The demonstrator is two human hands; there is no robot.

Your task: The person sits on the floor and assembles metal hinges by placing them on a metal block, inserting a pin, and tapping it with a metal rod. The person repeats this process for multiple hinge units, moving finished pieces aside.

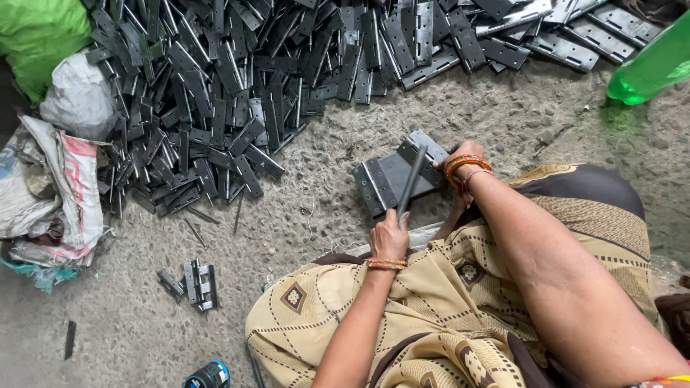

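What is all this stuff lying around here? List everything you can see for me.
hinge pile: too many to count, dark grey metal, heaped across the top and left.
open hinge: one, grey, flat on the floor at centre.
metal rod: one, dark, lying across the open hinge.
small hinge: one, grey, alone at lower left.
loose pins: a few, thin and dark, below the pile.
sacks: several, white and worn, at left edge.
green bag: one, top left.
green bottle: one, top right.
concrete floor: grey, rough.
left hand: grips the rod's near end.
right hand: on the open hinge's right edge.
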